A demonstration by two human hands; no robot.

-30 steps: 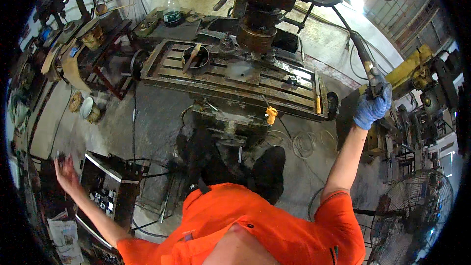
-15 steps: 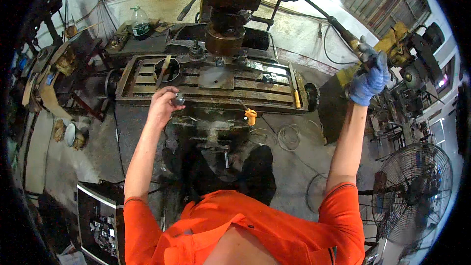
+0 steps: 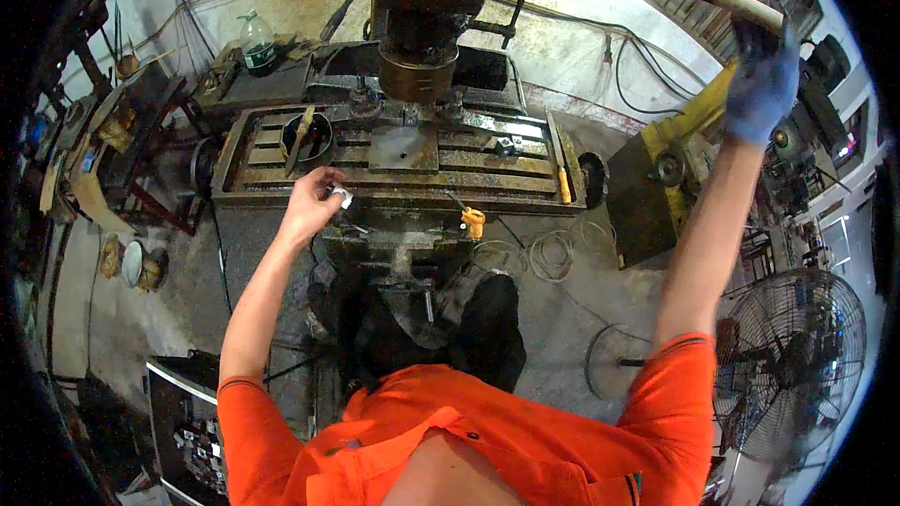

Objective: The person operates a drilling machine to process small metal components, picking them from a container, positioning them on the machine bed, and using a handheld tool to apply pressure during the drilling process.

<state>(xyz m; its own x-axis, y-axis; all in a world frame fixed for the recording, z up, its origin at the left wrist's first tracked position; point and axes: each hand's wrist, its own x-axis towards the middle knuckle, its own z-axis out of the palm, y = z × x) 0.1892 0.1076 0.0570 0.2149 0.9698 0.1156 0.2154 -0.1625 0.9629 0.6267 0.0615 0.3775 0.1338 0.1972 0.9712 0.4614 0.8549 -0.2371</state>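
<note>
In the bare fingers of my left hand [image 3: 315, 200] is a small shiny metal block [image 3: 343, 196], pinched above the front edge of the machine table [image 3: 356, 193]. Far out on the right, my right hand [image 3: 761, 94], in a blue work glove with a dark palm, is at the end of a long lever handle [image 3: 736, 4]. Its fingers are blurred, but they look closed about the handle end. The machine's spindle head [image 3: 417, 70] hangs over a flat metal plate [image 3: 403, 149] on the slotted table.
A dark pot [image 3: 317, 142] with a brush [image 3: 299, 139] across it stands on the table's left. At right lie a small metal block [image 3: 509, 144] and a yellow-handled tool [image 3: 563, 184]. An orange air gun [image 3: 472, 221] hangs in front. A caged fan [image 3: 792, 365] stands at lower right.
The lever has swung up and outward, and my gloved right hand has moved with it. My left hand has turned slightly, and the block it holds catches more light.
</note>
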